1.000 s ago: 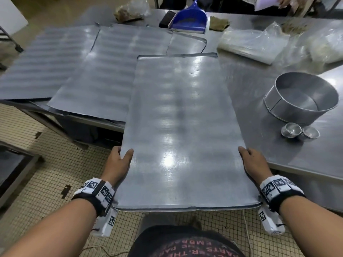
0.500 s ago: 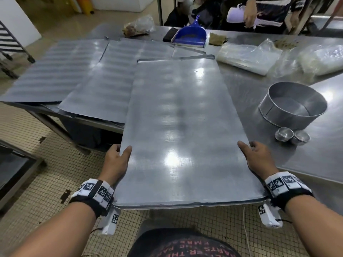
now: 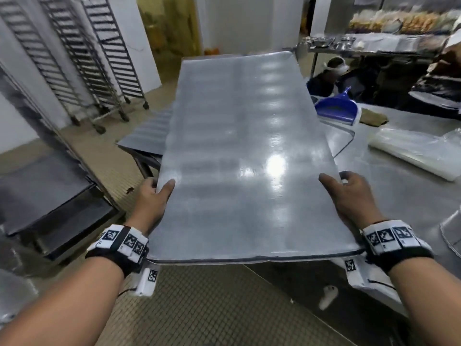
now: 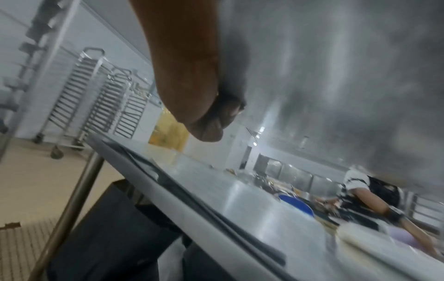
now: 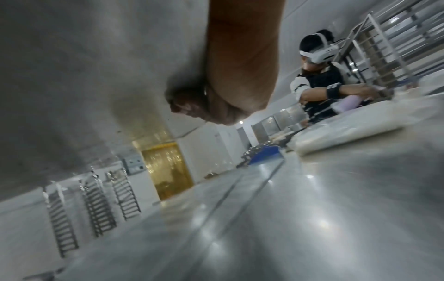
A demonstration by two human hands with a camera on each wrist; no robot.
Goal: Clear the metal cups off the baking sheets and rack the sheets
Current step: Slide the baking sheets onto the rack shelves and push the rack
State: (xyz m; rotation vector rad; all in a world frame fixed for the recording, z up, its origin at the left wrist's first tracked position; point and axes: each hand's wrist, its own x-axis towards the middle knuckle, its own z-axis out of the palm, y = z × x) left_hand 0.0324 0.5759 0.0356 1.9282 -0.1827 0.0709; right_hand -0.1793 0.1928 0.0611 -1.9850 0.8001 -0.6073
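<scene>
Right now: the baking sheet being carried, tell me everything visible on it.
The baking sheet is a long flat rectangle of dull grey metal with glare spots and faint crosswise banding. Its top is bare, with no cups on it. It is held roughly level, clear of the table, long axis pointing away from the person. The left hand and right hand grip its long edges near the near end, thumbs on top and fingers curled underneath. A thin dark rim shows along the near edge.
</scene>
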